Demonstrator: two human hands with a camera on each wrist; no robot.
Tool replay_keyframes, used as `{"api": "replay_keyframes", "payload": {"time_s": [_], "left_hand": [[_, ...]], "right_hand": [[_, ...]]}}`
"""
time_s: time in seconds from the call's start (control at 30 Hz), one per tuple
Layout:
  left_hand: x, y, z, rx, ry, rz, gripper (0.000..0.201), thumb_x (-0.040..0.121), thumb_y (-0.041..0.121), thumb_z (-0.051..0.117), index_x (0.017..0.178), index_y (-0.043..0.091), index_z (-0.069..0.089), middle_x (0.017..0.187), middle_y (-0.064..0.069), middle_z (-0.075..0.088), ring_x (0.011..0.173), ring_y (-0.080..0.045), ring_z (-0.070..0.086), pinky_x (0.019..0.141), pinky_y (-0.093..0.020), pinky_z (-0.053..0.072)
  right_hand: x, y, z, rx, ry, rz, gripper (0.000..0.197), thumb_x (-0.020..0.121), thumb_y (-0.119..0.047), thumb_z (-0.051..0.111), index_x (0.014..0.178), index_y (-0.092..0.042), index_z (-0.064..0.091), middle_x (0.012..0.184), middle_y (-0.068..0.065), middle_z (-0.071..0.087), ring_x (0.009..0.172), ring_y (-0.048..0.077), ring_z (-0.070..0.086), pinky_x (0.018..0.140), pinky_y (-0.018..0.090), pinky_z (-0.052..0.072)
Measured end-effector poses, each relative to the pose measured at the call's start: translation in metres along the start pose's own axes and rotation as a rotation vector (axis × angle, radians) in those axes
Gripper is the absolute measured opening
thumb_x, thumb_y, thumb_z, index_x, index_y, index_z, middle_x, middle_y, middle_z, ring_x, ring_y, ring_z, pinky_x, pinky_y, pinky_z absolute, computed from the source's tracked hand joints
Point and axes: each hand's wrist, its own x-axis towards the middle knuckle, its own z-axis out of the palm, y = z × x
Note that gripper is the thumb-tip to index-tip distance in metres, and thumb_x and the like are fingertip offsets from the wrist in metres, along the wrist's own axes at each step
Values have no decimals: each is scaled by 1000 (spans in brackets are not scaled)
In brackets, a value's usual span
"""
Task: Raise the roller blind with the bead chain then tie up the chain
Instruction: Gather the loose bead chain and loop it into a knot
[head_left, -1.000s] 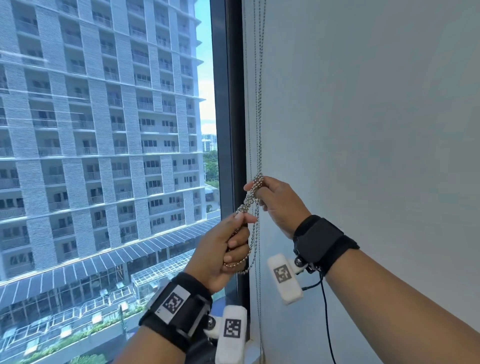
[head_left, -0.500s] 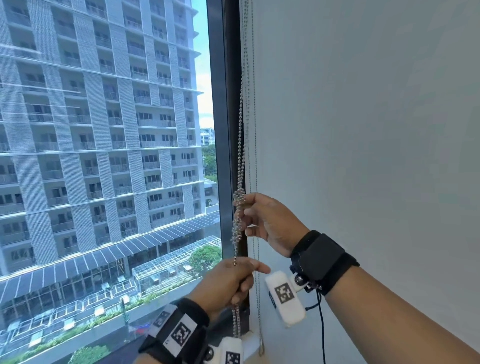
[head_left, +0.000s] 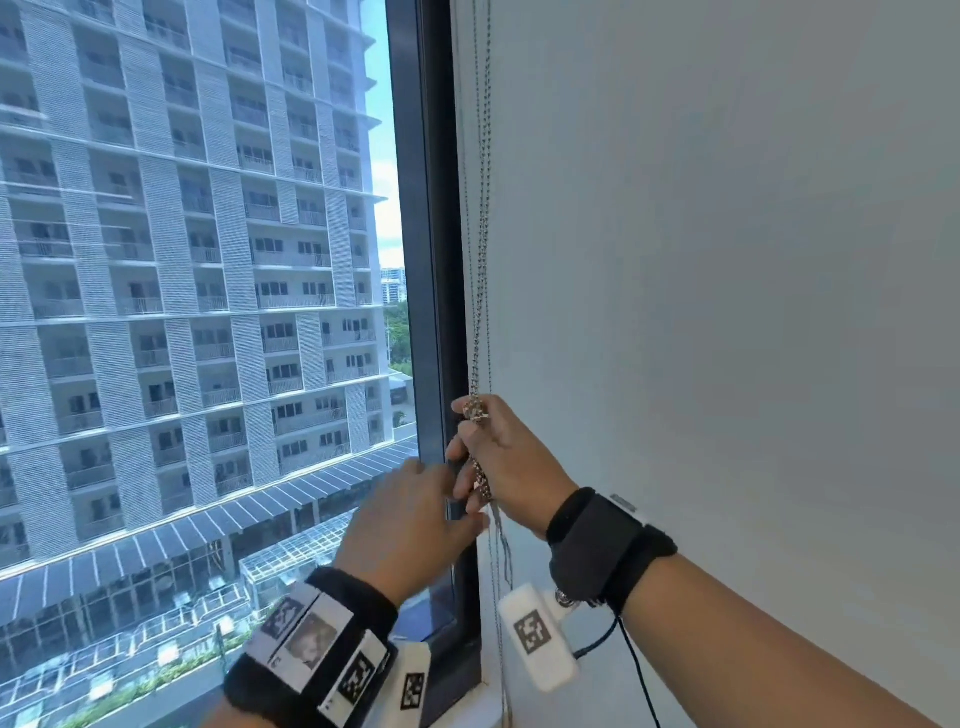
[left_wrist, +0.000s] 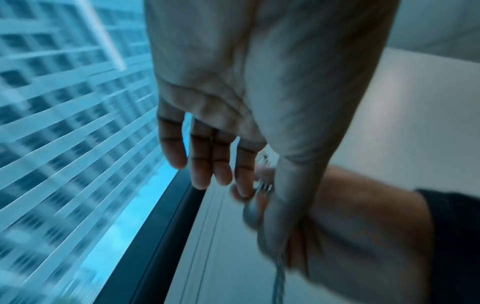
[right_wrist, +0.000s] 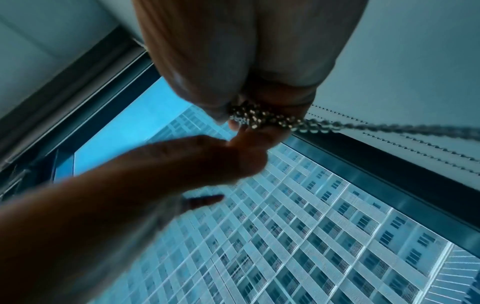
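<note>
The metal bead chain (head_left: 484, 234) hangs down the white wall beside the window frame. Its lower part is bunched into a knot (head_left: 475, 410) that my right hand (head_left: 498, 457) grips between thumb and curled fingers; loose strands trail below the fist. The right wrist view shows the knot (right_wrist: 257, 118) pinched at my right hand's fingertips (right_wrist: 262, 135). My left hand (head_left: 410, 519) is just left of and below it, fingers straight and relaxed, holding nothing; the left wrist view confirms those spread fingers (left_wrist: 207, 164). The left hand (right_wrist: 182, 164) reaches up to the right fingertips. No blind fabric covers the glass.
A dark window frame (head_left: 431, 260) runs vertically just left of the chain. Glass to its left shows a tall apartment tower (head_left: 182, 260). Plain white wall (head_left: 727, 312) fills the right side. Thin cords (head_left: 470, 260) hang beside the chain. A narrow sill (head_left: 491, 696) lies below.
My left hand has let go of the chain loops it held a second ago, opened, and come up beside the right hand. The right hand keeps its grip on the knot.
</note>
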Motion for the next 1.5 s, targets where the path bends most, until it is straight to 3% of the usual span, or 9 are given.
{"api": "replay_keyframes", "payload": {"time_s": [0.3, 0.47, 0.6, 0.73, 0.83, 1.0, 1.17, 1.4, 1.5], "left_hand": [[58, 28, -70, 484, 248, 646, 48, 70, 7, 54, 115, 20, 57, 115, 0, 59, 115, -25, 54, 103, -47, 34], [87, 26, -93, 596, 141, 711, 84, 80, 4, 58, 153, 25, 22, 143, -1, 52, 141, -21, 41, 122, -51, 7], [92, 13, -106, 354, 648, 915, 39, 77, -2, 62, 108, 11, 43, 103, -17, 62, 88, -33, 58, 80, -46, 46], [85, 8, -92, 482, 551, 1084, 16, 81, 4, 55, 96, 4, 58, 88, -14, 62, 74, -30, 57, 65, -43, 49], [89, 15, -82, 641, 440, 959, 32, 94, 9, 41, 117, -1, 61, 116, -20, 64, 100, -34, 62, 77, -45, 52], [99, 37, -95, 835, 496, 423, 61, 96, 16, 15, 152, -7, 18, 157, -29, 26, 142, -42, 30, 99, -48, 41], [108, 41, -130, 1067, 407, 52, 48, 98, 25, 38, 141, 4, 41, 138, -19, 46, 129, -34, 40, 96, -47, 39], [104, 26, -161, 171, 303, 433, 19, 93, 28, 47, 80, 15, 53, 78, -1, 60, 69, -20, 54, 58, -30, 39], [101, 23, -171, -532, 108, 443, 30, 87, 25, 42, 87, 14, 70, 90, -8, 71, 89, -22, 67, 73, -35, 60]], "right_hand": [[2, -12, -17, -390, -1, -89, 21, 104, -21, 40, 87, -22, 51, 73, -2, 60, 47, -1, 47, 54, 21, 36], [12, -55, -30, -715, -56, -172, 17, 101, -28, 48, 86, -27, 55, 78, -6, 61, 63, 2, 53, 59, 21, 37], [32, -102, -51, -804, 30, -298, 25, 100, -35, 51, 81, -20, 59, 76, -1, 62, 62, 7, 50, 59, 24, 35], [57, -142, -58, -867, 9, -344, 24, 98, -32, 56, 85, -14, 64, 75, 0, 65, 56, 7, 49, 55, 20, 39], [71, -172, -55, -916, -42, -326, 27, 97, -36, 58, 80, -16, 64, 68, -5, 62, 47, 3, 48, 44, 15, 39], [84, -212, -47, -908, -75, -331, 28, 94, -35, 63, 72, -19, 65, 55, -7, 59, 39, 4, 47, 41, 21, 41], [93, -234, -49, -860, -57, -373, 20, 91, -29, 68, 85, -10, 68, 63, 1, 60, 45, 11, 44, 42, 25, 38], [108, -229, -64, -524, -20, -357, 9, 85, -12, 71, 91, -7, 67, 62, -1, 56, 51, 12, 40, 46, 24, 32], [113, -223, -69, -399, 42, -375, 11, 86, -9, 70, 95, -5, 64, 66, 2, 52, 52, 11, 39, 47, 24, 31]]}}
